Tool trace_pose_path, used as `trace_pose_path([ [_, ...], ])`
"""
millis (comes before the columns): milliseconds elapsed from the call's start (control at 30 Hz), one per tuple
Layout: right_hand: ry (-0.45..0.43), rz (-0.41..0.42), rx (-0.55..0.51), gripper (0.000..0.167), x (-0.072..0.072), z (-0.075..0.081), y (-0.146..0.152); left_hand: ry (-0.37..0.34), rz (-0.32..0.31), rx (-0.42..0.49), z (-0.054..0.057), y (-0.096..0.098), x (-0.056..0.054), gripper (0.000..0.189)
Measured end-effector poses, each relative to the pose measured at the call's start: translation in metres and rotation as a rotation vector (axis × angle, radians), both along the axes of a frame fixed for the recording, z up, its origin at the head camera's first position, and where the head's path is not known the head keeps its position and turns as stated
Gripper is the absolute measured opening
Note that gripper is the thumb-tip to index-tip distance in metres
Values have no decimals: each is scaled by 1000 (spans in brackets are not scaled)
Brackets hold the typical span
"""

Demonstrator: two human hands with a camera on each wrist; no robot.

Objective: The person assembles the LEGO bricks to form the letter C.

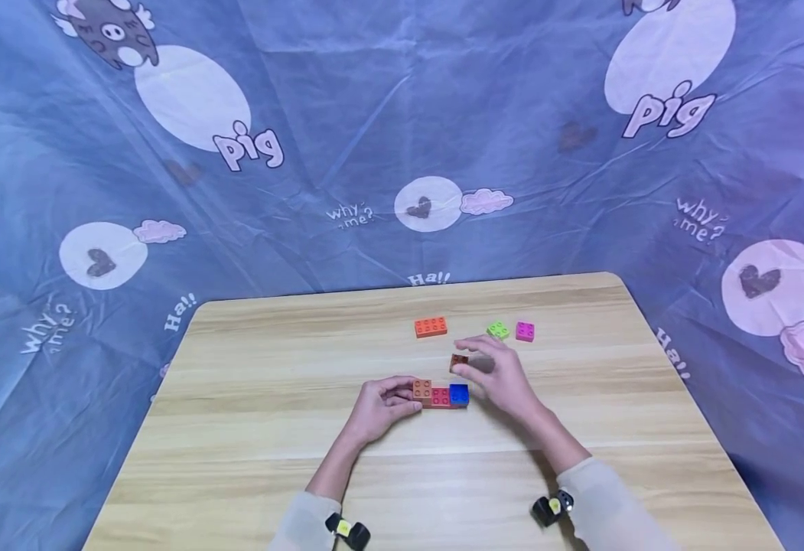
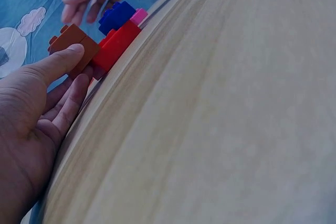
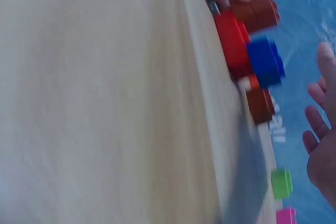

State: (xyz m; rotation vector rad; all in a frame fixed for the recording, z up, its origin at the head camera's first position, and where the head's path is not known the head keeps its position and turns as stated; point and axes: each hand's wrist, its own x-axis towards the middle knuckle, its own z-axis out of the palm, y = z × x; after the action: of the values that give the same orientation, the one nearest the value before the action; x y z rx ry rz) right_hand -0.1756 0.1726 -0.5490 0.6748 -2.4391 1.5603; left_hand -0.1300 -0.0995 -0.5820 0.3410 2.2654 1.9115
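Pale wood-grain table, blue pig-print cloth behind. Left hand pinches a square orange-brown plastic block atop a rectangular red plastic brick; right hand, fingers loose, hovers just off a small brown plastic brick.

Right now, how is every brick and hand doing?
Red brick: partly covered.
Blue brick: on the red brick.
Light brown block: held.
Dark brown brick: loose.
Orange brick: loose, studs up.
Green brick: loose, studs up.
Pink brick: loose, studs up.
Left hand: gripping light brown block.
Right hand: open, holding nothing.
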Motion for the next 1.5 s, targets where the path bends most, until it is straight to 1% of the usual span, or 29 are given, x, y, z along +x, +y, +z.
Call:
trace_pose_path([
  [67,-5,-22,11,48,-6,-1,8,0,4,-4,0,0,0,44],
  [133,-5,-22,31,49,-12,-5,13,-1,5,-5,0,-1,-1,44],
  [233,-15,-8,66,53,-16,-11,17,-1,6,-4,-1,-2,-1,44],
  [333,-25,4,101,55,-18,-18,18,-4,10,-4,-1,-2,0,44],
  [467,-9,23,144,55,-20,-25,15,-11,7,-9,0,-1,0,43],
  [567,19,32,165,51,-20,-28,12,-11,2,-12,1,0,0,43],
  [733,67,13,228,42,-19,-29,9,0,3,-20,1,1,0,43],
  [900,66,-5,262,41,-16,-24,5,2,5,-14,1,1,0,42],
  [1067,65,1,227,40,-7,-9,-1,7,3,-16,1,0,1,41],
  [1167,76,29,184,40,0,2,-7,13,-1,-16,1,0,1,40],
  [1300,91,90,142,39,13,15,-18,23,-11,-10,1,0,1,41],
  [1400,108,132,132,38,22,19,-25,28,-16,-7,1,0,1,41],
  [1500,121,153,152,37,28,21,-31,36,-16,-3,1,0,1,41],
])
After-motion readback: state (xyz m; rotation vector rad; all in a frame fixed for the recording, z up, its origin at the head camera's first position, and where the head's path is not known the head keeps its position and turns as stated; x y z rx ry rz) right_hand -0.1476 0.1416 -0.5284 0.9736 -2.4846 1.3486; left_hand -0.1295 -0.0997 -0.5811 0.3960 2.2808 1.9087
